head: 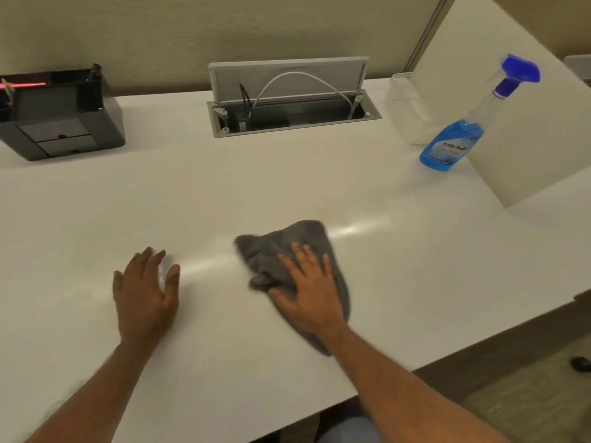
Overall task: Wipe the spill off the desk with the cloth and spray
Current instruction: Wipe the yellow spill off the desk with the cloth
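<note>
Cloth (281, 247), grey and bunched, on the white tabletop (224, 187) right of centre, toward the near edge, pressed flat under the right hand (308, 292), fingers (299, 254) straight and spread on top. Left hand (145, 292) apart to the left, palm down on the bare surface, fingers slightly spread. Spray bottle (460, 129) with blue liquid upright at far right, well apart from the cloth. Black organiser (60, 116) far left; open cable hatch (292, 100) at the back.

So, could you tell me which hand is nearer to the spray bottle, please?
Right. The right hand lies flat on the grey cloth, nearer the camera and left of the spray bottle; the left hand rests on the bare desk, even farther left.
</note>
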`<state>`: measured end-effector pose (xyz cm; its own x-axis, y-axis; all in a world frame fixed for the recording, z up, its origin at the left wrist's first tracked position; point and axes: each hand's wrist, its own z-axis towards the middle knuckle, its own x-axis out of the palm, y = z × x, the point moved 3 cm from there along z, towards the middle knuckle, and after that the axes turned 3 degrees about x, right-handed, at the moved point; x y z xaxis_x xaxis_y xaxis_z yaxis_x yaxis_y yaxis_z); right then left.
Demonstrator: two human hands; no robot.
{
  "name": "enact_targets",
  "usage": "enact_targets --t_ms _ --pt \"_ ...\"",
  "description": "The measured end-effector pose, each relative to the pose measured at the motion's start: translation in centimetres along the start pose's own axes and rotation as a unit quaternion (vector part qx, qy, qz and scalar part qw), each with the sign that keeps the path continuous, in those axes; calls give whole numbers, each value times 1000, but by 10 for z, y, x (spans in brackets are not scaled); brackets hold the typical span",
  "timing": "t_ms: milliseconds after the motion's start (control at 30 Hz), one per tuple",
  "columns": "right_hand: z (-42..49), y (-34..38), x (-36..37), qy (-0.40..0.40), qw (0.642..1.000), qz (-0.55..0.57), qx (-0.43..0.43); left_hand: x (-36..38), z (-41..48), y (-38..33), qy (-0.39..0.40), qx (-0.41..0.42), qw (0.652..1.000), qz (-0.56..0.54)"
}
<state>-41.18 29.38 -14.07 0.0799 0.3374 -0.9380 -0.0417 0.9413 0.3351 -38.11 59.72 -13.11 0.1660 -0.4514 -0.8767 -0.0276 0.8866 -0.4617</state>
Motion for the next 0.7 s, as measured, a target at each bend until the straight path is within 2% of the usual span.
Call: enact_targets --t_ms 133,233,267,333,433,500,567,700 --pt "16 -81 -28 -7 993 -36 117 17 11 -44 12 42 999 -28" --pt "20 -81 -31 -25 985 -44 166 28 17 -69 21 64 997 -38" --pt "19 -72 -29 -36 984 -39 169 32 19 -77 24 72 996 -41" --pt "11 -47 -21 -30 993 -15 117 40 23 -91 34 84 995 -40" --pt "-12 -33 -16 51 999 2 10 53 36 -107 55 99 993 -27" --pt "-24 -47 -24 59 998 8 -27 62 47 -116 70 106 992 -15" --pt "-29 -73 -33 46 999 -6 -23 70 56 -126 85 114 990 0" --pt "-12 -127 -51 24 997 -48 64 87 71 -146 101 138 985 34"
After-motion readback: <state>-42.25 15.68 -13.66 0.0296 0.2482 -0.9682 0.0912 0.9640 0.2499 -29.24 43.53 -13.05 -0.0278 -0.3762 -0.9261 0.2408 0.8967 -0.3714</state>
